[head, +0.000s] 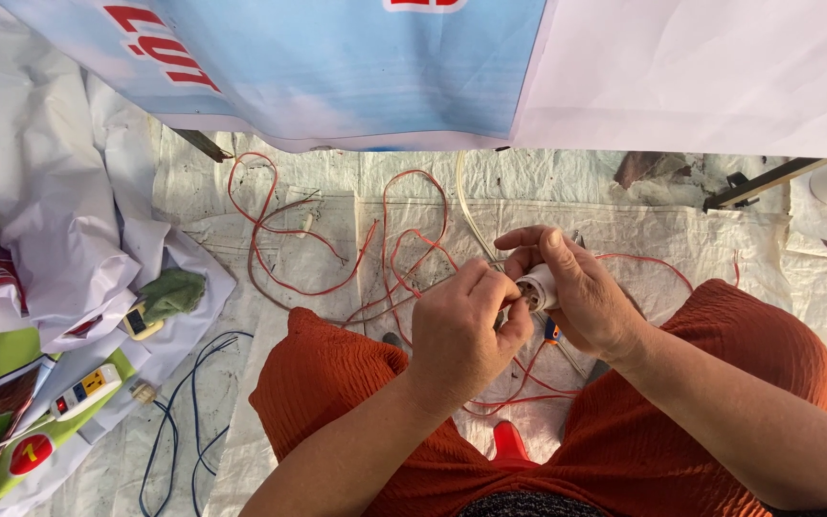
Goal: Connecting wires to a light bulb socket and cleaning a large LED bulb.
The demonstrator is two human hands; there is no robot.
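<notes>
I see my right hand [586, 292] gripping the white lamp socket [536, 287], open end facing left. My left hand [466, 330] pinches closed at that mouth, touching

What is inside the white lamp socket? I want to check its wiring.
The white lamp socket, held by the right hand, shows metal contacts inside; the left hand covers the rest.

Both forearms are brought in from the bottom edge and converge at centre, above the knees. Left hand [458, 335] is seen back-up, fingers curled inward, tips pinched together at the right hand. Right hand [576, 292] is angled in from the right, wrist bent, thumb and index extended on top, other fingers wrapped underneath. Both hands are touching, bare.
</notes>
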